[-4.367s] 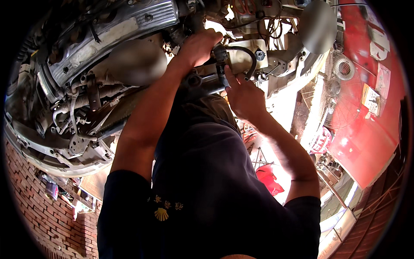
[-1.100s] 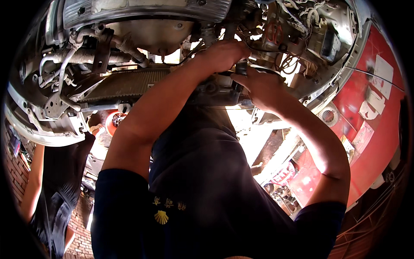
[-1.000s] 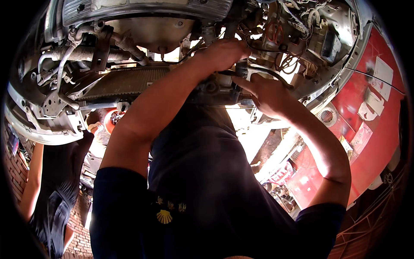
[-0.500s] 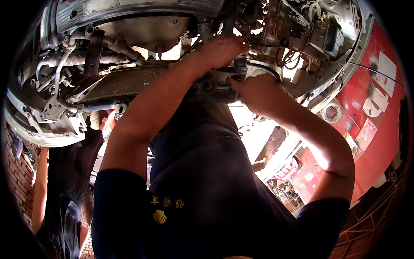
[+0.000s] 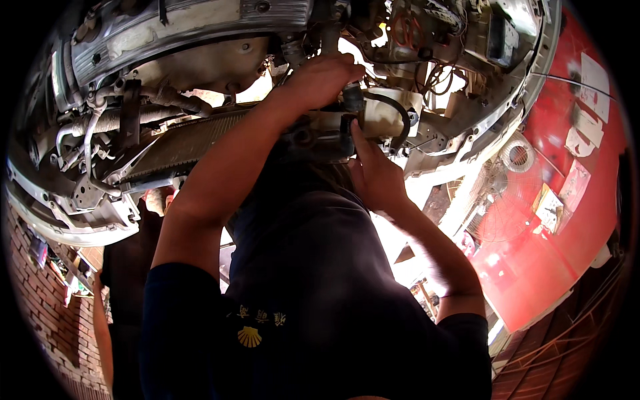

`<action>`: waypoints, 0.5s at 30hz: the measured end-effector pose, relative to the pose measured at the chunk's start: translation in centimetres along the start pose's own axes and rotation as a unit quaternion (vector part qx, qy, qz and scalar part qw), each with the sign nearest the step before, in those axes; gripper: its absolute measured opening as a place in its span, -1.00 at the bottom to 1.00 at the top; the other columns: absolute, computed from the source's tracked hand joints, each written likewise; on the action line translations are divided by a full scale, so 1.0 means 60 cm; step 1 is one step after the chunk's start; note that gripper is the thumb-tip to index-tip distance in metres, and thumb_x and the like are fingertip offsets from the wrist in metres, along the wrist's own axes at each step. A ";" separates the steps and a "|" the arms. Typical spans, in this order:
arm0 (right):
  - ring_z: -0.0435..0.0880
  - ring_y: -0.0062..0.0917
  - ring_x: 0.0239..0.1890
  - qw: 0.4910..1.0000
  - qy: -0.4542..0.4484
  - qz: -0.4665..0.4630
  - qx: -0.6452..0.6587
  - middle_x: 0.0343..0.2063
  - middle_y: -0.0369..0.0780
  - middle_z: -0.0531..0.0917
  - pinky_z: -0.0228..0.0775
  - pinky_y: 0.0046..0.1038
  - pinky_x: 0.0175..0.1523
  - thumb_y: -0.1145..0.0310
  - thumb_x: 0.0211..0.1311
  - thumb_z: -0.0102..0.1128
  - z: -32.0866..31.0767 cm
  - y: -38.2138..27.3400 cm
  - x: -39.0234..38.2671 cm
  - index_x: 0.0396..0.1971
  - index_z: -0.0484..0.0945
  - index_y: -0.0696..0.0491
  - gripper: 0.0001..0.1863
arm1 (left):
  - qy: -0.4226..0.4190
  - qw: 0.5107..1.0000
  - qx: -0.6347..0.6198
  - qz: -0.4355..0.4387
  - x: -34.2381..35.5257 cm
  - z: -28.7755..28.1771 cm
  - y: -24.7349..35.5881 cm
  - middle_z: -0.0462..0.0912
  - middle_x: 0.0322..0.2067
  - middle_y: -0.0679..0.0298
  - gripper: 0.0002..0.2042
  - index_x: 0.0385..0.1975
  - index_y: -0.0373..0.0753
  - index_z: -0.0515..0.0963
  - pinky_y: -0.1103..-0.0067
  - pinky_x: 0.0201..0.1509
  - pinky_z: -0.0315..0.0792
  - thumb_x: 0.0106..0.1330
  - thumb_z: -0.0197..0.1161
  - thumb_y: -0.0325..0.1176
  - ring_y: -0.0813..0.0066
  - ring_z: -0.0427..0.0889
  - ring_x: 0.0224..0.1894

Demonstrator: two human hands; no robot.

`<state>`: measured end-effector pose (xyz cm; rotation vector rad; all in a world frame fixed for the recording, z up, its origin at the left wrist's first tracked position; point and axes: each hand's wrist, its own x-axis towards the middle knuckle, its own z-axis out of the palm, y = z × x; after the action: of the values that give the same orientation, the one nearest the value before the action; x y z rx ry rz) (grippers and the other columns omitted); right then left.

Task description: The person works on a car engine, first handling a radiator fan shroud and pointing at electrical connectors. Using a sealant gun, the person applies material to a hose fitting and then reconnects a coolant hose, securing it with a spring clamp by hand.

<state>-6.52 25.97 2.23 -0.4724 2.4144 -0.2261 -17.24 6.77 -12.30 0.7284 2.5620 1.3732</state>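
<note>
My left hand (image 5: 323, 81) is closed around the upper part of a short, thick black rubber hose (image 5: 353, 99), whose lower end shows below my fingers. Just under that end, a black pipe stub (image 5: 347, 125) stands up from the dark end of the radiator (image 5: 183, 145); a small gap seems to separate the two. My right hand (image 5: 379, 175) is below, its index finger stretched up beside the stub, apparently touching it. The thumb is apart from that finger, and I see nothing held in this hand. Its other fingers are partly hidden.
A thin black hose (image 5: 400, 113) curves beside a pale plastic tank (image 5: 390, 100). The engine cover (image 5: 180, 33) is across the top. A red panel (image 5: 567, 220) and a fan (image 5: 497, 200) are at right. Another person's arm (image 5: 101, 327) shows at left.
My right hand has moved lower, and its index finger now points up along the stub. My left hand stays on the hose. The whole view has shifted slightly.
</note>
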 end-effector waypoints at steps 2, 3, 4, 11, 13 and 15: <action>0.75 -0.02 -0.14 0.994 -0.006 0.069 0.083 -0.04 0.08 0.68 0.63 -0.03 -0.10 0.23 0.50 0.06 0.010 -0.008 -0.004 0.66 -0.07 -0.12 -0.17 | -0.017 1.000 -0.003 -0.008 0.003 -0.003 -0.001 0.63 -0.02 0.08 -0.59 0.08 -0.22 0.59 0.20 0.20 0.52 0.21 0.20 -0.65 -0.03 0.57 0.18; 0.76 -0.14 -0.27 0.989 -0.029 0.090 0.115 -0.22 0.00 0.72 0.61 -0.15 -0.17 0.26 0.52 0.05 0.008 -0.011 -0.004 0.67 -0.13 -0.08 -0.16 | -0.029 0.999 -0.005 -0.019 0.004 -0.004 -0.001 0.63 -0.03 0.08 -0.59 0.08 -0.23 0.58 0.20 0.20 0.52 0.20 0.22 -0.64 -0.03 0.58 0.17; 0.76 -0.14 -0.27 0.988 -0.027 0.094 0.117 -0.22 0.00 0.72 0.61 -0.15 -0.17 0.26 0.52 0.05 0.001 -0.012 -0.005 0.67 -0.13 -0.08 -0.16 | -0.033 0.999 -0.006 -0.016 0.004 -0.003 -0.002 0.63 -0.03 0.08 -0.59 0.08 -0.23 0.58 0.20 0.20 0.52 0.20 0.22 -0.64 -0.03 0.58 0.17; 0.45 -0.64 -0.65 0.605 -0.154 0.149 0.766 -0.53 -0.27 0.55 0.21 -0.59 -0.56 -0.25 0.60 -0.04 -0.001 0.066 0.047 0.38 0.31 -0.13 -0.38 | 0.018 0.998 0.047 0.036 -0.001 0.023 -0.029 0.70 0.00 0.09 -0.61 0.18 -0.16 0.63 0.25 0.27 0.51 0.36 0.15 -0.48 0.01 0.63 0.16; 0.45 -0.62 -0.67 0.488 -0.236 0.163 0.824 -0.55 -0.29 0.54 0.19 -0.62 -0.55 -0.35 0.55 -0.05 0.003 0.098 0.070 0.31 0.44 -0.11 -0.33 | 0.062 0.996 0.027 0.053 -0.005 0.034 -0.037 0.70 0.00 0.10 -0.59 0.17 -0.18 0.64 0.25 0.26 0.52 0.32 0.14 -0.53 0.03 0.63 0.16; 0.48 -0.60 -0.67 0.444 -0.258 0.165 0.842 -0.55 -0.28 0.55 0.21 -0.61 -0.54 -0.39 0.52 -0.05 0.011 0.115 0.093 0.26 0.51 -0.11 -0.31 | 0.050 0.998 0.022 0.043 -0.003 0.023 -0.023 0.70 0.01 0.11 -0.58 0.17 -0.18 0.64 0.26 0.26 0.52 0.32 0.13 -0.54 0.04 0.64 0.16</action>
<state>-12.01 30.14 -3.41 0.7741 0.6676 -1.6904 -17.08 7.07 -14.24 0.8072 2.6748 1.4173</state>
